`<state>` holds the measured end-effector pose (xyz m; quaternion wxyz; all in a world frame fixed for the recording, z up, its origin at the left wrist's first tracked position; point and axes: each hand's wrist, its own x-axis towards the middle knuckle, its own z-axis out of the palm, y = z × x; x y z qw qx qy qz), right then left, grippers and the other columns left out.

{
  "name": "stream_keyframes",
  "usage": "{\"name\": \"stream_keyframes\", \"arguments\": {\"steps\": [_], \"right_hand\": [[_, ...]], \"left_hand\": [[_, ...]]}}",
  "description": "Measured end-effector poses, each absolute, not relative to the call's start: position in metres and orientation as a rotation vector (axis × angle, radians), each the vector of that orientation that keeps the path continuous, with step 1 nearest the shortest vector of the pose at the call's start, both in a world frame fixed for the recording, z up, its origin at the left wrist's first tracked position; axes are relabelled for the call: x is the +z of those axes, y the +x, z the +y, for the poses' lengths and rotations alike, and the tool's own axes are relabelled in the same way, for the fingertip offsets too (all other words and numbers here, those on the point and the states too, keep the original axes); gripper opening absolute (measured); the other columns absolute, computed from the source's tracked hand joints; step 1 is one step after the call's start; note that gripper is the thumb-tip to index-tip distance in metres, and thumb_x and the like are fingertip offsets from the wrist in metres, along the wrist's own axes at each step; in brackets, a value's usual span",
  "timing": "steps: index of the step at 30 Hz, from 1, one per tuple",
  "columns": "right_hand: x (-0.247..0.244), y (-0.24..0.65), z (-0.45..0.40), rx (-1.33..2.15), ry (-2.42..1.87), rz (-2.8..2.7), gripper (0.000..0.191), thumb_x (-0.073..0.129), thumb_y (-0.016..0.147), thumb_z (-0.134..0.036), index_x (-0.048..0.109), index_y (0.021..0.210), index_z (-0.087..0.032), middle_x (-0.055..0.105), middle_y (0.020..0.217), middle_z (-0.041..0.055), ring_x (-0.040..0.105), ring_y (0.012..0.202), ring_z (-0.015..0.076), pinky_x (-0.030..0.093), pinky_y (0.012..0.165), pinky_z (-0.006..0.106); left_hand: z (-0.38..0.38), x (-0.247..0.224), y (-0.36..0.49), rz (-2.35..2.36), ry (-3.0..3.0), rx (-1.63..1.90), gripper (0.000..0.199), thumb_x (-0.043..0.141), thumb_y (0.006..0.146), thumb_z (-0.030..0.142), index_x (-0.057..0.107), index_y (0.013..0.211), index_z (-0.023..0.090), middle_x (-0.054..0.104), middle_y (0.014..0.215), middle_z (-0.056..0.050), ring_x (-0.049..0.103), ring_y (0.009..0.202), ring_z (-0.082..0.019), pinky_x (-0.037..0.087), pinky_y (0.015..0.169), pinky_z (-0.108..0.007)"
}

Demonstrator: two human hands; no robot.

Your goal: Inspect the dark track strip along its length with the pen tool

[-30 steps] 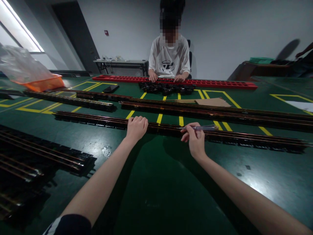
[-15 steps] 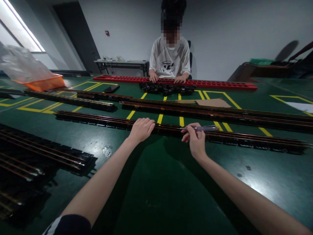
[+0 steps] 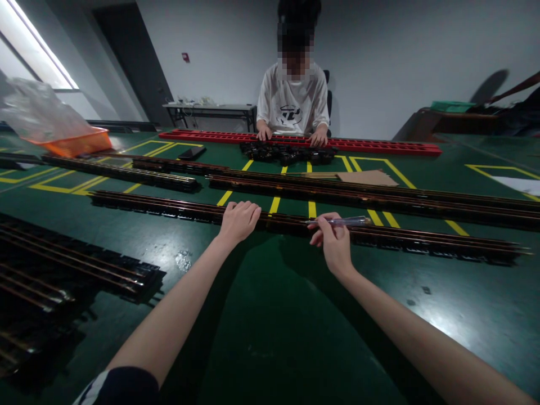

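Observation:
A long black strip with copper-coloured rods (image 3: 400, 236) runs across the green table (image 3: 270, 315) in front of me. My left hand (image 3: 240, 220) is closed over this strip left of the middle, its fingers wrapped round the far edge. In my right hand (image 3: 333, 239) is a screwdriver with a clear handle (image 3: 356, 221), held between thumb and fingers. The screwdriver's thin shaft points left, just above the strip, and its handle sticks out to the right.
Further strips (image 3: 379, 199) lie behind, and a stack of them (image 3: 76, 256) at the left. Beyond are cardboard (image 3: 367, 178), a phone (image 3: 192, 152), black parts (image 3: 287, 152), a red rack (image 3: 379, 147) and an orange basket (image 3: 80, 143). A person (image 3: 293, 101) sits opposite.
Both my hands and the front strip have shifted slightly left, with the screwdriver still held. Across the table, the person's hand at the right has moved a little to the right.

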<state>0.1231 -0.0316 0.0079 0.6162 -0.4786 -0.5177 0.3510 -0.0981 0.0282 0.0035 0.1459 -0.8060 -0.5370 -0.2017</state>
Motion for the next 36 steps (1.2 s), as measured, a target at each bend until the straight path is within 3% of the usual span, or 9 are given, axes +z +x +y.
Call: {"name": "stream_keyframes", "arguments": {"steps": [36], "right_hand": [[0.0082, 0.124, -0.0313, 0.827, -1.116, -1.165, 0.018, 0.053, 0.084, -0.037, 0.052, 0.08, -0.02, 0.066, 0.07, -0.0008, 0.055, 0.042, 0.008, 0.038, 0.039, 0.019]], "left_hand": [[0.0315, 0.0037, -0.1066, -1.617, -2.323, -0.618, 0.049, 0.019, 0.097, 0.032, 0.065, 0.088, 0.017, 0.069, 0.087, -0.008, 0.061, 0.079, -0.021, 0.036, 0.081, -0.039]]}}
